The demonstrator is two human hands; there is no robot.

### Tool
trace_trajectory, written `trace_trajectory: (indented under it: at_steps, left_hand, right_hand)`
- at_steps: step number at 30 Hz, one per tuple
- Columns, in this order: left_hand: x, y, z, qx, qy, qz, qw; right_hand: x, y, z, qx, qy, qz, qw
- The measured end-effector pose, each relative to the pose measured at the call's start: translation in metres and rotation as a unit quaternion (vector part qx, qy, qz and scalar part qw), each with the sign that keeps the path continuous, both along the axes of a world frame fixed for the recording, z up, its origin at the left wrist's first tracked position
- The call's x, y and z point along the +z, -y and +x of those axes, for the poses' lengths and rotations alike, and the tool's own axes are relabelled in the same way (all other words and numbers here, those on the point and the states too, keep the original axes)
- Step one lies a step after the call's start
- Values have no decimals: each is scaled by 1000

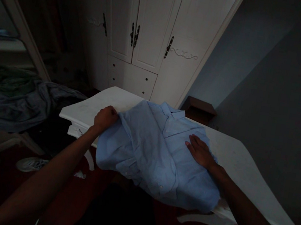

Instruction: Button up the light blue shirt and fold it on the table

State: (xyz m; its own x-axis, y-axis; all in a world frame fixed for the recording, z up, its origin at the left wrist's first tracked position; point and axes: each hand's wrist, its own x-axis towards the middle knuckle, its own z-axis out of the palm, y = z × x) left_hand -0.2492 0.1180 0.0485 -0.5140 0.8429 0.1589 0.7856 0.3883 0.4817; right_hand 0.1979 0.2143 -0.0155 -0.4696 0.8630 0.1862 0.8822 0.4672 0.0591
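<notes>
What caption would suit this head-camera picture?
Left hand grips the edge of a light blue shirt on a white table; right hand lies flat on the shirt, wardrobe behind.

A white table (245,163) carries a light blue shirt (152,151). The shirt lies spread between the left hand (105,118), which grips its edge, and the right hand (200,150), which lies flat on it. Below both hands the shirt hangs over the table's front edge. Bare tabletop shows beyond the left hand and to the right of the right hand.
</notes>
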Motion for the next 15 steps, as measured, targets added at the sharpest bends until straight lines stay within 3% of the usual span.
trace_trajectory:
  at_steps: [4, 12, 15]
  left_hand:
    - [-3, 0, -2, 3, -19, -3, 1000]
    - [-6, -5, -8, -101, -76, -10, 992]
    - [-5, -6, -8, -91, -75, -16, 993]
  right_hand:
    - [3, 4, -2, -17, -5, -10, 1000]
    - [4, 5, -4, -13, -14, -9, 1000]
    - [2, 4, -4, -12, -6, -2, 1000]
